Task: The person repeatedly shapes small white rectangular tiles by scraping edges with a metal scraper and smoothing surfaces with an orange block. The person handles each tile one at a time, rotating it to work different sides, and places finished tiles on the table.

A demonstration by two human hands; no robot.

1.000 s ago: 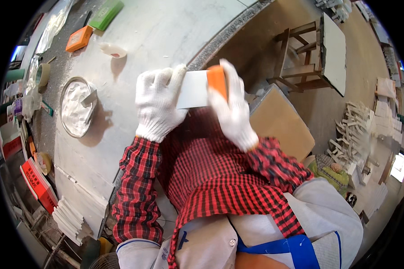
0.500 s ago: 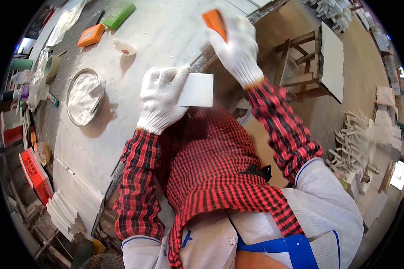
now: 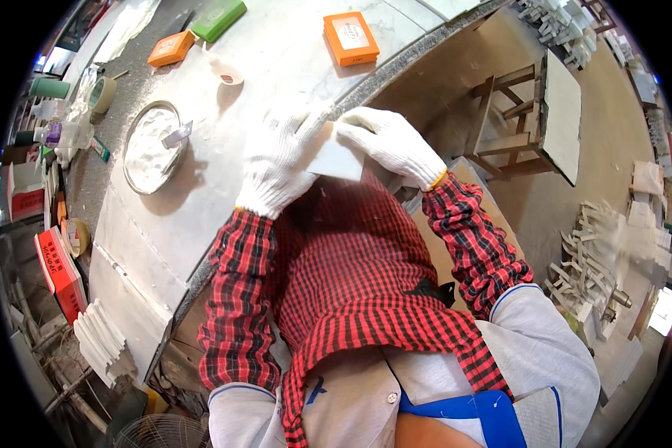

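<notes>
Between my two white-gloved hands is a flat white square tile-like piece [image 3: 337, 160], held over my lap by the table's edge. My left hand [image 3: 280, 158] grips its left side, fingers wrapped behind it. My right hand [image 3: 392, 143] is closed at its upper right corner, thumb and fingertips against the piece. An orange block-shaped box [image 3: 350, 39] with a white label lies on the table beyond my hands, touched by neither.
A round tub of white paste [image 3: 154, 149] with a scraper [image 3: 178, 134] in it stands at left. Behind it are a small white bottle [image 3: 222, 69], another orange box [image 3: 171, 48] and a green box [image 3: 219, 20]. A wooden stool [image 3: 534, 119] stands at right.
My right hand has put the orange box down on the table and come back to the white piece, taking hold of its corner. The piece has tilted slightly.
</notes>
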